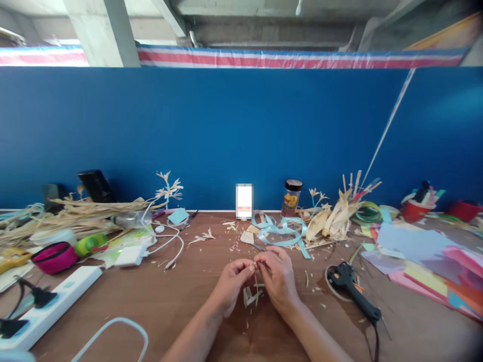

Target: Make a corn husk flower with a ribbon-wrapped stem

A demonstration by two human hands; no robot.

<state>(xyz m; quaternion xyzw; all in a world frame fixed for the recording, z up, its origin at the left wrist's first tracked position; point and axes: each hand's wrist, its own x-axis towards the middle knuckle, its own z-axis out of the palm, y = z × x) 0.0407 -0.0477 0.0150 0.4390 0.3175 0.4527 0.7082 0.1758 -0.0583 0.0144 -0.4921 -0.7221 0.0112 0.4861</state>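
My left hand (232, 284) and my right hand (279, 276) meet over the middle of the brown table (196, 306). Both are closed in a pinch on a thin pale strip of dried husk (256, 284), which hangs down between them; its upper end is mostly hidden by the fingers. Beneath the hands lie pale husk scraps (248, 297). Just beyond my right fingers rests a thin grey pointed thing (259, 247), partly covered. Farther back, a light blue ribbon (279, 240) curls over the table.
A glue gun (349, 286) lies on the right, near coloured paper sheets (411, 246). Corn husks (332, 223) and a lidded jar (292, 198) stand behind. A blurred-out phone-like screen (244, 201) leans against the blue partition (226, 125). To the left are a power strip (56, 306) and cables.
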